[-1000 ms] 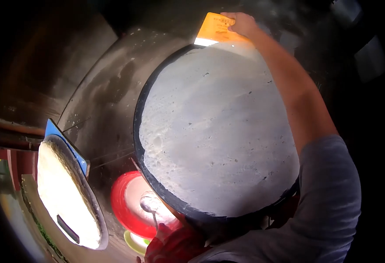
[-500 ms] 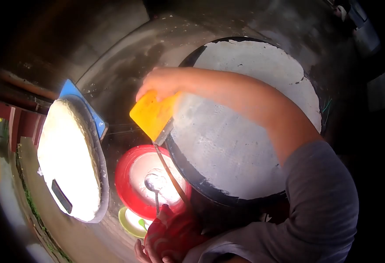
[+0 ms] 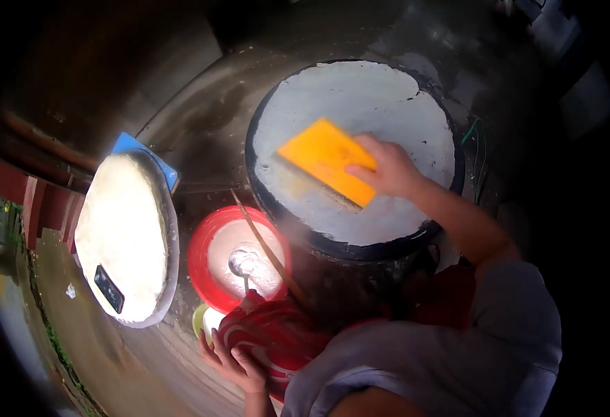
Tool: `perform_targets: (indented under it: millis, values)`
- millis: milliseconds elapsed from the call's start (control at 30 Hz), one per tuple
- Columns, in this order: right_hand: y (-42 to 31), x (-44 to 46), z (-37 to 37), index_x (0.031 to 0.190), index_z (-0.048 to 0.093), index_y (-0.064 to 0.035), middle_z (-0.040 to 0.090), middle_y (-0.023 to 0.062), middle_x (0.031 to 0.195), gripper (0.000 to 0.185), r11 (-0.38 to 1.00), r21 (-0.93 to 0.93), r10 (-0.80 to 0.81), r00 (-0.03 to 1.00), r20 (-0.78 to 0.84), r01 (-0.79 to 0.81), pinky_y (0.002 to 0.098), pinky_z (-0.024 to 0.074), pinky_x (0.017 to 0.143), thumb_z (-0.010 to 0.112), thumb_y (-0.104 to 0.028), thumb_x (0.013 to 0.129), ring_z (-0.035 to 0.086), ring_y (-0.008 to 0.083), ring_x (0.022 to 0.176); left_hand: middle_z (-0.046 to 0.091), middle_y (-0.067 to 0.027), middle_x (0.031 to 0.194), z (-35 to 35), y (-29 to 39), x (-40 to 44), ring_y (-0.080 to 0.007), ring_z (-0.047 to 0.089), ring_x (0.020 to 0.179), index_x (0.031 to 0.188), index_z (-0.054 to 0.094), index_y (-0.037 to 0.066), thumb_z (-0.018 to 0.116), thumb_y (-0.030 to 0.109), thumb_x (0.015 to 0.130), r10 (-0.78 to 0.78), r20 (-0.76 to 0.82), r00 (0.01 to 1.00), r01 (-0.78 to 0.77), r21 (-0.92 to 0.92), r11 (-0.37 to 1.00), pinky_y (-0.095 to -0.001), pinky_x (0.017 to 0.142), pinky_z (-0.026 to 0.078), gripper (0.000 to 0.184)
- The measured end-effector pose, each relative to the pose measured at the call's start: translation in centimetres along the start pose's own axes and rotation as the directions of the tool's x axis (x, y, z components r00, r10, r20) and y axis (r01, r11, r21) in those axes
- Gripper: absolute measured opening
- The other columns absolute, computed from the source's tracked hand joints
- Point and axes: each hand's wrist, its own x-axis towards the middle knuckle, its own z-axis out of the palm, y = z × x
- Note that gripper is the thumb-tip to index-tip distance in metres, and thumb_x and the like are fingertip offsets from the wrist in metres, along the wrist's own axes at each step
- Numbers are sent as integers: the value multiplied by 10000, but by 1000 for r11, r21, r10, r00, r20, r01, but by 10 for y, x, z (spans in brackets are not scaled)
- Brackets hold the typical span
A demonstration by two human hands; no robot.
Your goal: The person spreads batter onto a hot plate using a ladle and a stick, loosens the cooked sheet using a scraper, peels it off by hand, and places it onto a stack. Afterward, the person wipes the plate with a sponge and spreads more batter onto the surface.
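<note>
One scraper (image 3: 329,163), now farther over one griddle (image 3: 269,199)

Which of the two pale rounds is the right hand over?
The pale sheet on the black-rimmed griddle: the right hand holds the orange scraper over it. The other round, at picture left, bears a dark rectangular object.

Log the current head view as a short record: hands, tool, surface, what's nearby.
right hand: gripping the yellow scraper by one edge
left hand: empty, fingers spread, at the red cloth; contact unclear
scraper: tilted over the pale layer; touching or not, cannot tell
surface: round griddle, dark rim showing around the layer
basin: red basin, pale mix, ladle inside
left side: pale round stack, dark rectangular object on top
</note>
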Motion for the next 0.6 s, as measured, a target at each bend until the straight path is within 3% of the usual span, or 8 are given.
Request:
perform_targets:
  millis: [33,67,133,200,300,400,467,600]
  values:
    - [42,-10,-13,1033,534,-53,625,159,819,353,978,92,199,974,-110,-189,347,486,664,664,-231,758,622,298,732,321,-229,1345,-2,-1,-3,-375,331,1232,1246,440,-28,307,323,940,-9,-20,1000,9,24,1000,-465,1010,268,484]
    - [102,-25,-22,1032,552,-22,641,126,863,343,915,330,317,919,-233,-232,313,493,686,673,-185,756,635,224,771,321,-223,1349,-2,-3,-5,-369,333,1233,1248,438,-28,306,312,941,-20,-42,999,22,46,999,-455,1013,268,476]
    - [145,-56,-81,1035,565,23,653,118,912,367,708,431,703,621,-348,-560,296,499,711,690,-139,731,641,189,794,318,-214,1356,-2,-11,-11,-362,336,1231,1246,441,-29,312,296,943,21,-58,998,-20,18,1000,-441,1019,263,463]
    - [199,-96,-125,1042,575,14,652,139,933,400,612,288,768,466,-439,-737,313,500,724,703,-165,708,646,224,808,322,-237,1341,-4,-11,-15,-389,337,1214,1249,452,-10,332,346,935,-20,-86,996,17,-37,999,-467,1007,255,490]
    - [220,-150,-150,1031,559,40,645,145,923,388,482,143,807,375,-456,-864,308,503,702,680,-160,722,642,229,818,317,-231,1345,-1,-20,-22,-377,334,1220,1251,454,-3,336,317,942,-8,-99,995,5,-32,999,-457,1009,259,460]
    - [168,-172,-125,1025,570,24,652,145,903,398,368,-62,825,357,-438,-928,325,501,697,688,-187,709,645,238,801,313,-227,1348,0,-20,-24,-375,334,1218,1247,456,-11,344,295,945,21,-108,994,-25,-33,999,-455,1008,265,444]
    - [141,-193,-95,1043,565,9,634,178,984,481,413,17,848,377,-373,-911,365,492,756,709,-271,680,629,283,885,316,-228,1346,6,-26,-24,-375,336,1216,1242,459,-14,349,293,945,53,-128,990,-59,-38,998,-454,1007,267,442]
    - [77,-244,-17,995,534,7,628,190,936,377,579,256,799,478,-365,-774,363,494,747,690,-193,715,625,307,849,326,-230,1338,12,-34,-25,-375,342,1210,1231,467,-17,361,286,943,102,-160,982,-111,-46,993,-450,1003,272,431]
